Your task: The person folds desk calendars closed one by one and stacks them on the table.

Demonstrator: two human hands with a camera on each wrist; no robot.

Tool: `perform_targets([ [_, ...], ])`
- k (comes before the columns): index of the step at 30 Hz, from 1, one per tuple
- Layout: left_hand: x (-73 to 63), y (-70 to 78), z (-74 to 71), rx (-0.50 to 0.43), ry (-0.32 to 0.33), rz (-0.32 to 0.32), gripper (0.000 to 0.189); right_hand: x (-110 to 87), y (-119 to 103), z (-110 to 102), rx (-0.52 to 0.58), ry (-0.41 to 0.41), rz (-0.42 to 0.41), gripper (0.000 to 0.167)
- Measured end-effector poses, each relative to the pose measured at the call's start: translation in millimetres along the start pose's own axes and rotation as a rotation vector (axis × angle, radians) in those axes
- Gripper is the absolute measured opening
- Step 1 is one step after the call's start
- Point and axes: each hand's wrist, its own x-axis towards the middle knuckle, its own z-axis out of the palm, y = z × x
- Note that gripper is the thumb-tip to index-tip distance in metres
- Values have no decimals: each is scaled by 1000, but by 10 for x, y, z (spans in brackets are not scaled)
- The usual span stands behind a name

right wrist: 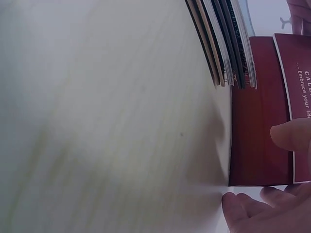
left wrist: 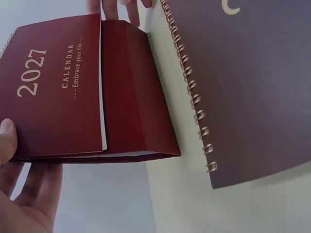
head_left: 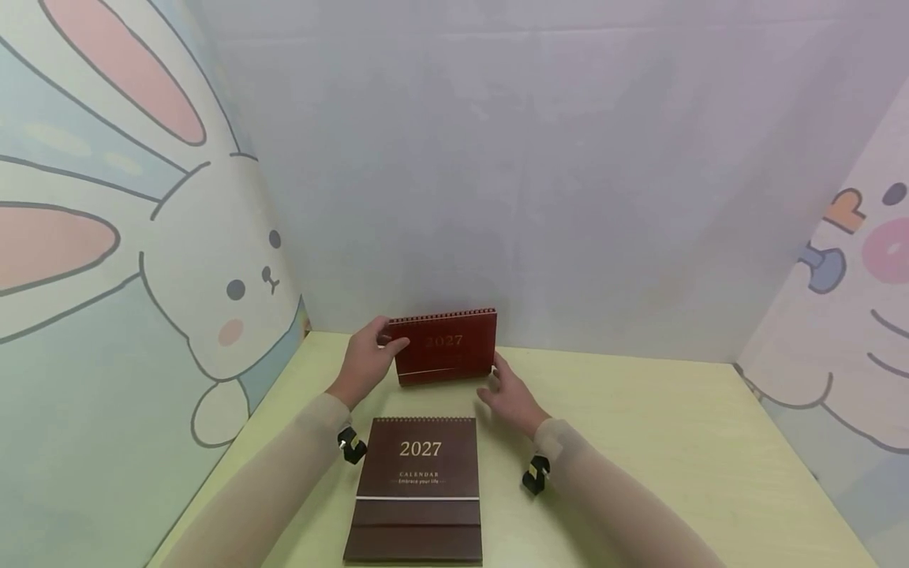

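A red 2027 desk calendar (head_left: pixel 454 359) with a spiral top edge stands tilted back near the rear wall. My left hand (head_left: pixel 364 359) grips its left side, thumb on the front cover and the other fingers (left wrist: pixel 46 184) behind. Beside the lower right edge is my right hand (head_left: pixel 514 400), fingertips at that edge and thumb a little apart from the cover. Whether the base touches the table cannot be told. Closer to me, a dark maroon 2027 desk calendar (head_left: pixel 419 513) lies on the table, spiral edge away from me.
The pale yellow table (head_left: pixel 675 457) stretches to the right of both calendars. A light grey wall (head_left: pixel 525 197) rises at its back. Side panels carry a cartoon rabbit (head_left: pixel 213 260) on the left and another cartoon figure (head_left: pixel 852 315) on the right.
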Motion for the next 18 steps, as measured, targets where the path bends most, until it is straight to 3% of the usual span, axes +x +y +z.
perform_targets([
  [6, 0, -1, 15, 4, 24, 19, 20, 55, -17, 5, -4, 41, -40, 81],
  [14, -34, 35, -19, -10, 44, 12, 25, 91, -15, 8, -85, 125, -26, 39],
  [18, -36, 68, -24, -21, 54, 15, 27, 85, -15, -9, -108, 152, -20, 29],
])
